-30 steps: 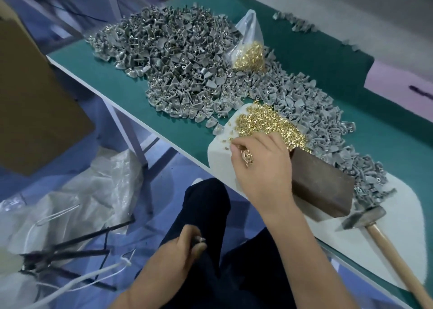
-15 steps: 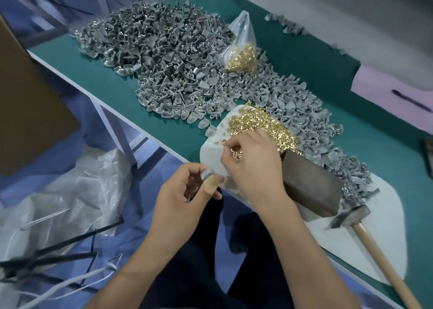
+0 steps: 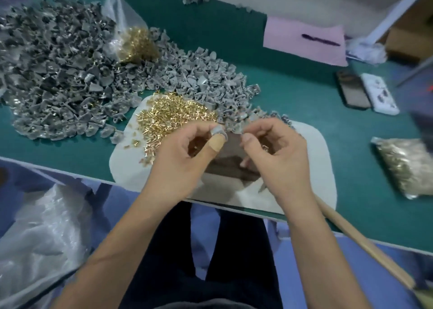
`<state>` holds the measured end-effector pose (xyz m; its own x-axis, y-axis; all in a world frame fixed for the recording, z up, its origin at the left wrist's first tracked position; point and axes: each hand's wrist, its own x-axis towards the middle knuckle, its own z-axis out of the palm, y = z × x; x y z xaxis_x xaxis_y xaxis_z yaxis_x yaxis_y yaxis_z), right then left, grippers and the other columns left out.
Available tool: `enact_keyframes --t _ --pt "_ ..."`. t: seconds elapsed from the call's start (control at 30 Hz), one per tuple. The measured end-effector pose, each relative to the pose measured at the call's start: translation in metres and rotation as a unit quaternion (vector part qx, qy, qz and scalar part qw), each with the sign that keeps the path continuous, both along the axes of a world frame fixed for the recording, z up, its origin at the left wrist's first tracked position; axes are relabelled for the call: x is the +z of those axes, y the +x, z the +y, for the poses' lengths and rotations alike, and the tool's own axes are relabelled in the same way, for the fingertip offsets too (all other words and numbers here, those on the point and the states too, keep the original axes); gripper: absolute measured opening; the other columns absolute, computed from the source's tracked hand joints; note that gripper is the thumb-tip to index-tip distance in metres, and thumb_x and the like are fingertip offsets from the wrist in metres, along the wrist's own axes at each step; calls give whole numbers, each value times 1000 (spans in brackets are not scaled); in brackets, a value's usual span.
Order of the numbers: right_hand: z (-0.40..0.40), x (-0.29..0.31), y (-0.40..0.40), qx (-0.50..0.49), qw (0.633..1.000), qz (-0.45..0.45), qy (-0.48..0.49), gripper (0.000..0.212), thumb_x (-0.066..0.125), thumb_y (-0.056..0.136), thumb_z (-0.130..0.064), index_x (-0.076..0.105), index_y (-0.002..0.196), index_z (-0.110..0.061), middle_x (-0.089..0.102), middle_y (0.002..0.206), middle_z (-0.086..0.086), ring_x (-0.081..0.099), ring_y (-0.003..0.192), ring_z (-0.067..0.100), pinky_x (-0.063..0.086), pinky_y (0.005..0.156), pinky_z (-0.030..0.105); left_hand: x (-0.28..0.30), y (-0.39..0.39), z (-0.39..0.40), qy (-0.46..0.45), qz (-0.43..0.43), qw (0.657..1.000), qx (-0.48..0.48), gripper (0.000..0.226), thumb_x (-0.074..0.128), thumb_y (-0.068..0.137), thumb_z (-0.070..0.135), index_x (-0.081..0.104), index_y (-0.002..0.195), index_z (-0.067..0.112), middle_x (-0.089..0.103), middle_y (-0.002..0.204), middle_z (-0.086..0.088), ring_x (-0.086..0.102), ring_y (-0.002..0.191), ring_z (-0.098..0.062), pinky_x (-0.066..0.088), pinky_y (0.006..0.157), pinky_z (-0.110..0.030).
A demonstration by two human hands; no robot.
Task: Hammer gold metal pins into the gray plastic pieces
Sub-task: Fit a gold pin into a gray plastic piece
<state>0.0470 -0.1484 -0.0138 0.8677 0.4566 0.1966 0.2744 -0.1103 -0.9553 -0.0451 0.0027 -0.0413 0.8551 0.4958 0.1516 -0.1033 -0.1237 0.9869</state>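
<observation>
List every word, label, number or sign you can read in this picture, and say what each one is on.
None can be read.
The dark mark on the pink sheet is too blurred to tell whether it is writing.
The dark shapes on the white flat object beside the dark phone-like slab are too small and blurred to read.

Shiny gold metal pins (image 3: 174,116); seemingly matt gray plastic pieces (image 3: 70,81).

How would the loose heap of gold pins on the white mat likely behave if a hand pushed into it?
The gold pins lie as a loose heap of tiny separate pieces, so a push would probably scatter them. Strays already sit at the heap's edge on the white mat. Being shiny metal, they are likely slippery and fiddly to pinch singly.
</observation>
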Motion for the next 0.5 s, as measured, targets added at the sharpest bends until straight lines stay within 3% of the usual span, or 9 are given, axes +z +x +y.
enact_keyframes --t 0.13,0.27,0.4,0.5 --pt "-14 -5 5 -20 999 21 18 24 69 90 -1 71 87 -24 67 77 4 63 54 18 50 47 20 2 23 -5 80 7 996 -32 22 70 94 28 68 115 35 72 105 19 67 102 -3 53 86 -21" --pt "-17 -11 11 -23 999 41 25 25 70 89 3 73 92 -21 67 79 0 61 59 16 50 49 18 2 38 -7 115 23 992 -48 25 68 95 22 69 119 30 72 111 19 65 109 -2 53 99 -34" --pt "-13 -14 16 -28 997 60 46 14 72 92 -4 77 95 -17 71 83 10 61 56 17 52 52 24 5 44 -7 129 22 990 -52 23 64 95 18 67 113 33 71 109 19 65 109 0 54 97 -37" --pt "-9 -15 17 -19 992 91 82 13 72 92 -7 78 97 -18 72 83 9 67 72 15 55 55 26 8 44 -5 146 26 987 -67 22 61 97 19 63 107 38 71 100 16 65 106 -3 54 94 -40"
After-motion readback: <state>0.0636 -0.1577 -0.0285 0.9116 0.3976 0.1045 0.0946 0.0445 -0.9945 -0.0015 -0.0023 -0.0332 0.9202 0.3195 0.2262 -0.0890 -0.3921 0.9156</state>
